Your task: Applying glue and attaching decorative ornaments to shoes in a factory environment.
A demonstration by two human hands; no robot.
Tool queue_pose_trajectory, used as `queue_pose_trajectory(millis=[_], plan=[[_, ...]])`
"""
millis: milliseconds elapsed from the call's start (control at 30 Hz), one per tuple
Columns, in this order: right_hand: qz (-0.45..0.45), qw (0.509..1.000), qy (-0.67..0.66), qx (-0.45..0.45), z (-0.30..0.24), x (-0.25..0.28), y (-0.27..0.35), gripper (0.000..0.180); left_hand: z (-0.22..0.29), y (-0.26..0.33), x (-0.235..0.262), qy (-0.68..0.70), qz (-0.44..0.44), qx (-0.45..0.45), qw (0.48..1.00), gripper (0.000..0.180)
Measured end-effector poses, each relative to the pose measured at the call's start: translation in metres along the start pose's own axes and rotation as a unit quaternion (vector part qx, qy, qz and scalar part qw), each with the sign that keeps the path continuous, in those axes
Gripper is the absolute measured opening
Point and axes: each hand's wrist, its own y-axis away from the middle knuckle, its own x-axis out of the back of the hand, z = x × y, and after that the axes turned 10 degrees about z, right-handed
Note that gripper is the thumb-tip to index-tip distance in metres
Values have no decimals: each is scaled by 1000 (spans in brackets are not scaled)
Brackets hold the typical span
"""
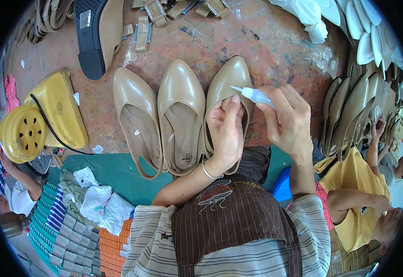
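Observation:
Three beige pointed slingback shoes lie side by side on the worktable, toes pointing away from me: a left shoe [136,87], a middle shoe [181,83] and a right shoe [231,76]. My left hand [227,131] grips the right shoe at its top edge, thumb on the rim of the toe part; its other fingers are partly hidden. In my right hand [290,117] is a small translucent squeeze bottle [259,97] with a thin pointed nozzle. The nozzle tip is over the toe part of the right shoe; whether it touches, I cannot tell.
An upturned dark-soled shoe [90,41] and several beige bows [154,11] lie at the far side. A yellow heater-like device [56,111] with a black cord stands left. More beige shoes [351,108] and white shoe-shaped pieces [363,30] crowd the right. Other people work on both sides.

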Motion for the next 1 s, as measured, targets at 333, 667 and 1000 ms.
queue_pose_trajectory(millis=[333, 667, 1000], plan=[[2, 1000, 11, -10, 2, 7, 4, 18, -3, -2, 10, -7, -25, -7, 1000, 14], [205, 928, -257, -174, 55, -8, 10, 19, -2, 0, 3, 16, -6, -2, 1000, 2], [435, 891, -65, -115, 41, -36, 8, 38, 1, 1, 5, 25, 16, 12, 999, 5]])
